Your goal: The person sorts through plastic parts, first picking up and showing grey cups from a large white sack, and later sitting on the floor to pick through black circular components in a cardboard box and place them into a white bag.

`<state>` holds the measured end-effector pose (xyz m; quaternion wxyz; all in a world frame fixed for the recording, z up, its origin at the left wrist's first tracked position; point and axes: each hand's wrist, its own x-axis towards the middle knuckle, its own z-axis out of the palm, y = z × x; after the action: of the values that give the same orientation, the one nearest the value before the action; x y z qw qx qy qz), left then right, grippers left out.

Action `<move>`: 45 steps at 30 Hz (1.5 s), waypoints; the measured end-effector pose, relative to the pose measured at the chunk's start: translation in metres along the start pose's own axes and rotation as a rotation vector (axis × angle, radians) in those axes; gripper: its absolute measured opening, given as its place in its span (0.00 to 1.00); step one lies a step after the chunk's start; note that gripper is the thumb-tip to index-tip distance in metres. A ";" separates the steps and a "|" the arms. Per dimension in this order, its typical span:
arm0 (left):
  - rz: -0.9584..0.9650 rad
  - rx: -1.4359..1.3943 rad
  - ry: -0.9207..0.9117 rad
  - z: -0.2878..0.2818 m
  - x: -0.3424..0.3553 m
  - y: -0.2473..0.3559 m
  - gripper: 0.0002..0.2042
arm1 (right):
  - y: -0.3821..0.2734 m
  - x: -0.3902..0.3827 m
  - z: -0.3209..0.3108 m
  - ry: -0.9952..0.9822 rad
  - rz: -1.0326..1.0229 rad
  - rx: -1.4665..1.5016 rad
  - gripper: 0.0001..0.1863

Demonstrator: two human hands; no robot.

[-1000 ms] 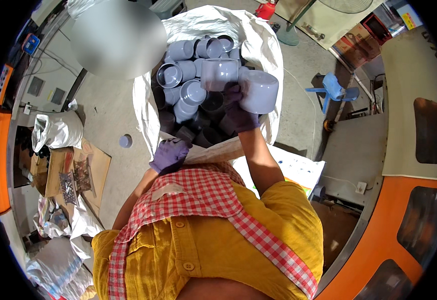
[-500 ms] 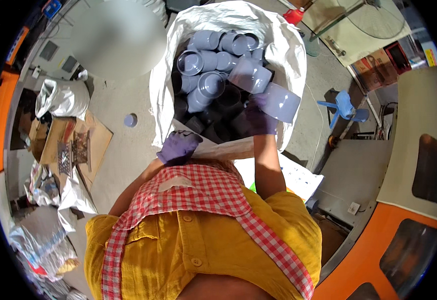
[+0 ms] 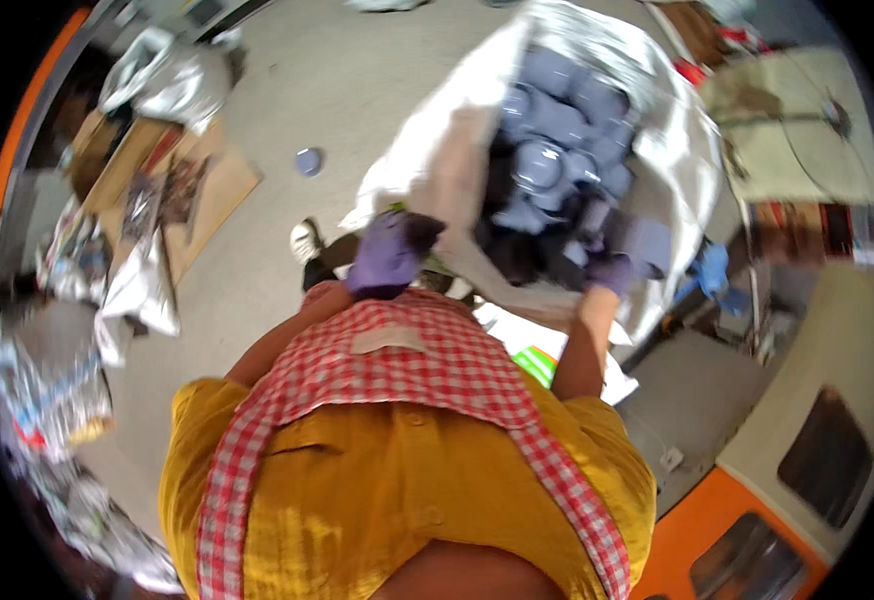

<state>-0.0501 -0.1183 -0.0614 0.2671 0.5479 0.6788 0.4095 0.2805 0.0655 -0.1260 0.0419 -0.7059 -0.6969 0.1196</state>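
A person in a yellow shirt (image 3: 407,490) and a red-checked cloth (image 3: 407,360) bends over a big white sack (image 3: 677,150) filled with pale grey-blue plastic cups (image 3: 557,130) on a concrete floor (image 3: 337,90). Both hands wear purple gloves. The left hand (image 3: 389,255) is closed on the near edge of the sack, gripping the white fabric at its mouth. The right hand (image 3: 612,272) reaches into the sack at its right side, fingers wrapped around a grey cup (image 3: 647,243) that lies tilted among the others; the picture is blurred with motion, so the grip shows only roughly. The cups lie heaped in the upper part of the sack, some open-end up, above a dark patch lower down. A single round blue lid (image 3: 308,160) lies on the floor well apart, to the left of the sack. Flattened cardboard (image 3: 197,190) and crumpled plastic wrap (image 3: 142,285) lie further left. A shoe (image 3: 306,240) shows just beside the left hand.
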 end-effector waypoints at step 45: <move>-1.174 0.103 -0.064 -0.092 -0.112 -0.451 0.31 | -0.584 -0.026 0.751 -0.790 -0.199 -0.461 0.46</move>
<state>-0.3323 -0.2794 -0.4057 0.4426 0.1050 0.8790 0.1429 -0.4592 -0.0266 -0.7183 -0.3735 -0.5269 -0.7321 0.2166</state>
